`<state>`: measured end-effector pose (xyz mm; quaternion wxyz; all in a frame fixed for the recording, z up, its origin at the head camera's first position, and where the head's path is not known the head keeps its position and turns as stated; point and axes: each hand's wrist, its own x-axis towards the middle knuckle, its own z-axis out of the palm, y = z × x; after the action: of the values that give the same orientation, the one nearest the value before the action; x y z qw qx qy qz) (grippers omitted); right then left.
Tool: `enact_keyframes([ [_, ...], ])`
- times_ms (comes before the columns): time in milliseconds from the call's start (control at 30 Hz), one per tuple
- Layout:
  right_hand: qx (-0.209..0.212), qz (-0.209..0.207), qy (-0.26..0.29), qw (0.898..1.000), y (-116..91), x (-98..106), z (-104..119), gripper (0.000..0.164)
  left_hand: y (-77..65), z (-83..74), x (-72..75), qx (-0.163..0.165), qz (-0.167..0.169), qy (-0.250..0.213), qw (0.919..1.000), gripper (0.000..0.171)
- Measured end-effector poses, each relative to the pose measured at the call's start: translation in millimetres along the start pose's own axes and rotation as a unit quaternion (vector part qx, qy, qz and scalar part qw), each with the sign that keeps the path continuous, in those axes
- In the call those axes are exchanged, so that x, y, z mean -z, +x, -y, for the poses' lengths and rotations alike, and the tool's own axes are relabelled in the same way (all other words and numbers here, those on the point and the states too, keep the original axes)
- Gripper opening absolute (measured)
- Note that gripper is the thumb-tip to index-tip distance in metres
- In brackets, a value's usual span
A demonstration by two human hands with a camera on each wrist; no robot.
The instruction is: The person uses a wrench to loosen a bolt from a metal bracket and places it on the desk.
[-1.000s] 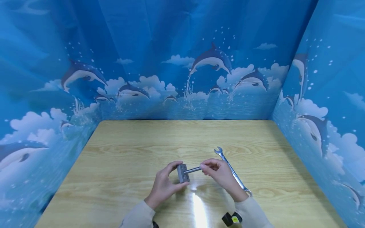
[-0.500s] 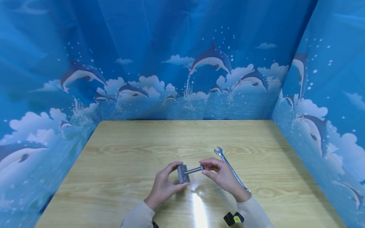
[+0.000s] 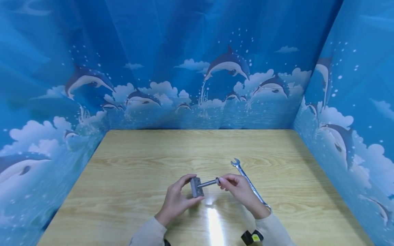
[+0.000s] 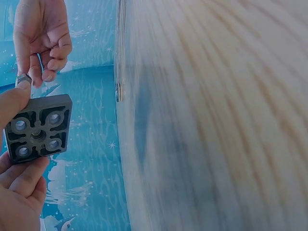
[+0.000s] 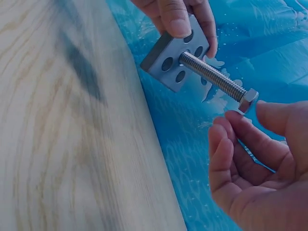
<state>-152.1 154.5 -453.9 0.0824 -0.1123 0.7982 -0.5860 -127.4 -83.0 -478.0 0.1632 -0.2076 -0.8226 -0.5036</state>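
My left hand [image 3: 178, 200] grips a square grey metal plate [image 3: 196, 187] by its edges, thumb on one side and fingers on the other. Several holes surround the plate's central one. A hex bolt [image 5: 214, 77] with a silver threaded shank stands in that centre hole, most of its thread outside the plate. On the plate's back face [image 4: 37, 132], the central hole shows no bolt end sticking out. My right hand [image 3: 238, 189] has thumb and forefinger at the bolt's hex head [image 5: 248, 99], pinching it lightly; its other fingers are curled loosely.
A combination wrench [image 3: 250, 184] lies slanted on the wood-grain table [image 3: 138, 164], just beyond and beside my right forearm. Blue dolphin-print curtains [image 3: 184, 51] stand along the back and both sides of the table.
The right fingers have shifted around the bolt head, uncovering it and then pinching again from a different angle. The left hand and plate have hardly moved.
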Motion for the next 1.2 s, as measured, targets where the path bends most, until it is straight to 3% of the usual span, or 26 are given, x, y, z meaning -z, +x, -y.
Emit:
enact_keyframes([
  [267, -0.043, 0.012, 0.003, 0.999, -0.3, -1.7, 0.4, 0.032, 0.8, 2.9, -1.0, -0.025, 0.005, 0.003, 0.9997, 0.078],
  [567, -0.034, 0.02, 0.007, 0.999, -3.1, -1.4, 4.6, 0.028, -0.1, 2.6, -0.9, -0.028, 0.01, 0.001, 0.9995, 0.078],
  [833, 0.019, -0.006, -0.008, 1.0, -2.1, -3.0, -1.5, 0.028, 0.7, 2.6, 0.0, -0.027, 0.005, 0.002, 0.9996, 0.076],
  [1200, 0.053, 0.003, 0.014, 0.998, -2.3, -2.1, -2.0, 0.033, 2.5, 0.8, 0.7, -0.022, 0.002, -0.009, 0.9997, 0.076],
])
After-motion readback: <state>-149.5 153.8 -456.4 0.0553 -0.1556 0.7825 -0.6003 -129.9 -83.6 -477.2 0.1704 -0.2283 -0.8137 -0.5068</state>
